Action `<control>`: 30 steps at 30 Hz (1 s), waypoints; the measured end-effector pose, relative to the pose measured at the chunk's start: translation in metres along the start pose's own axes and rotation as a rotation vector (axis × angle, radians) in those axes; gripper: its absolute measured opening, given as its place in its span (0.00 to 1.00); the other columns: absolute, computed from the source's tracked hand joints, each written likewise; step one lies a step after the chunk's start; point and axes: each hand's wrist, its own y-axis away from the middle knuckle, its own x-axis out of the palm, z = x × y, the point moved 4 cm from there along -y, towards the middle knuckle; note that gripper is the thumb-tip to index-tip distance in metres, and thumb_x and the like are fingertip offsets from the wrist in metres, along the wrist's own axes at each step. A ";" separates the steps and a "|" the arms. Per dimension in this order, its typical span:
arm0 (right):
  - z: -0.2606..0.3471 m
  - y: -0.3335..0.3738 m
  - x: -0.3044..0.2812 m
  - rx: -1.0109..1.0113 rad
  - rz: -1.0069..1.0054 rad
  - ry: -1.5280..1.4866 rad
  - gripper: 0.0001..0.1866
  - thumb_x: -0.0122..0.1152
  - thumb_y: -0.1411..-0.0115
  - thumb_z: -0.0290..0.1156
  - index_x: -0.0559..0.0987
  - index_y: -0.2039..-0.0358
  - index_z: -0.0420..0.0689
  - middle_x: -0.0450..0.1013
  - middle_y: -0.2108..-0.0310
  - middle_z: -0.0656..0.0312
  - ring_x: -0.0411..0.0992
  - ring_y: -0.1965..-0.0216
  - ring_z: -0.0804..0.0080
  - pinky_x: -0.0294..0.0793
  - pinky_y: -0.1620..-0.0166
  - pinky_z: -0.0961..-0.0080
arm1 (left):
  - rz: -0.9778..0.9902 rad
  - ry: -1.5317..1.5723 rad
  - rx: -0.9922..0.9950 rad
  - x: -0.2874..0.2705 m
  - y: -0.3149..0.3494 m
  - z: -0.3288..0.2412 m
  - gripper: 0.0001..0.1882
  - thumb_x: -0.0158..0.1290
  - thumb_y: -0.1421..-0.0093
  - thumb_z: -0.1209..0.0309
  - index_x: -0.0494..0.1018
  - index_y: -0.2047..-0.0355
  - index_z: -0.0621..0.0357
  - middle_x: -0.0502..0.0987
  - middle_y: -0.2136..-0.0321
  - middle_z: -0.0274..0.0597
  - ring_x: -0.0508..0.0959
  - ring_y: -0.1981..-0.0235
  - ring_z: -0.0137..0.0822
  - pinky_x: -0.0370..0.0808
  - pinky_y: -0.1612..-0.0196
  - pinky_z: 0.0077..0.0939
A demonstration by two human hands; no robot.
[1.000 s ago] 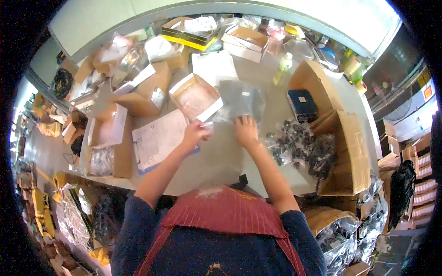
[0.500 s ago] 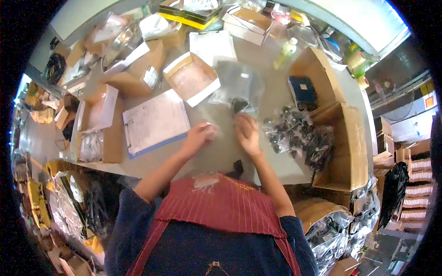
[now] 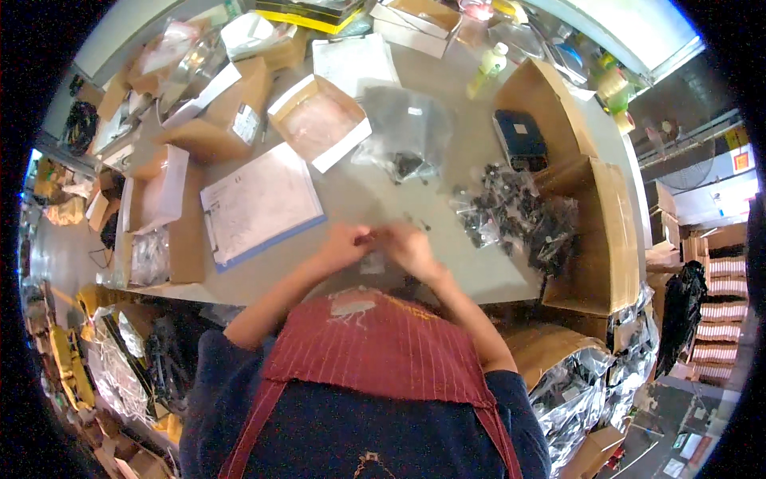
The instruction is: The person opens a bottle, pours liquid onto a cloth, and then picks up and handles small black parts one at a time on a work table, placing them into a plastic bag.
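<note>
Close to the table's front edge, my left hand (image 3: 348, 241) and my right hand (image 3: 408, 249) are together, fingertips nearly meeting. My left fingers are closed in a pinch on something small; a pale, see-through patch like thin plastic shows just below, too blurred to name. Motion smears my right fingers, so what they hold cannot be told. Beyond the hands lies a large clear plastic bag (image 3: 405, 128), with small dark parts (image 3: 407, 165) at its near end. To the right is a heap of small clear bags with black parts (image 3: 519, 211).
Left of the hands are a clipboard with papers (image 3: 259, 199) and an open white-edged carton (image 3: 319, 124). A cardboard box (image 3: 594, 231) lies on its side at the right, by a dark blue case (image 3: 520, 140). A bottle (image 3: 488, 68) stands at the back.
My right hand has left the near end of the large clear bag and come back and left to meet my left hand. The left hand has moved slightly nearer to me.
</note>
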 end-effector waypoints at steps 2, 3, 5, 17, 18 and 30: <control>-0.032 -0.007 -0.013 0.048 -0.081 0.103 0.12 0.56 0.45 0.22 0.78 0.60 0.41 0.75 0.64 0.50 0.74 0.62 0.49 0.74 0.58 0.59 | -0.034 0.063 -0.009 0.010 0.000 0.025 0.11 0.58 0.42 0.67 0.80 0.60 0.56 0.82 0.69 0.40 0.78 0.70 0.31 0.74 0.63 0.29; -0.049 -0.014 -0.023 0.092 -0.160 0.203 0.14 0.54 0.47 0.21 0.77 0.59 0.41 0.74 0.62 0.49 0.73 0.61 0.46 0.73 0.57 0.56 | -0.072 0.124 -0.022 0.013 0.001 0.035 0.10 0.58 0.42 0.67 0.80 0.61 0.55 0.81 0.71 0.41 0.78 0.71 0.31 0.73 0.65 0.30; -0.061 -0.035 -0.047 0.206 -0.230 0.368 0.17 0.54 0.49 0.20 0.78 0.57 0.41 0.76 0.61 0.49 0.74 0.59 0.47 0.75 0.58 0.58 | -0.084 0.000 -0.060 0.007 0.001 0.024 0.10 0.58 0.42 0.66 0.80 0.63 0.56 0.81 0.72 0.42 0.78 0.72 0.32 0.73 0.66 0.31; -0.077 -0.010 -0.060 0.290 0.078 0.410 0.13 0.57 0.47 0.27 0.79 0.59 0.45 0.75 0.61 0.49 0.74 0.60 0.46 0.75 0.56 0.55 | -0.312 -0.056 -0.066 -0.016 0.008 0.007 0.16 0.58 0.42 0.57 0.79 0.70 0.59 0.78 0.72 0.48 0.77 0.72 0.42 0.71 0.68 0.35; -0.074 -0.001 -0.060 0.366 0.161 0.479 0.13 0.57 0.48 0.26 0.78 0.60 0.45 0.75 0.61 0.49 0.75 0.61 0.46 0.76 0.57 0.56 | -0.338 -0.106 0.023 -0.015 0.008 0.008 0.16 0.58 0.42 0.57 0.79 0.69 0.58 0.79 0.71 0.48 0.77 0.71 0.43 0.71 0.67 0.36; -0.022 0.012 -0.063 0.153 0.047 0.236 0.10 0.59 0.49 0.24 0.77 0.63 0.42 0.74 0.66 0.51 0.73 0.62 0.48 0.73 0.58 0.57 | -0.228 -0.211 0.167 -0.011 0.001 -0.044 0.20 0.60 0.46 0.51 0.77 0.68 0.55 0.77 0.71 0.46 0.76 0.67 0.46 0.72 0.64 0.40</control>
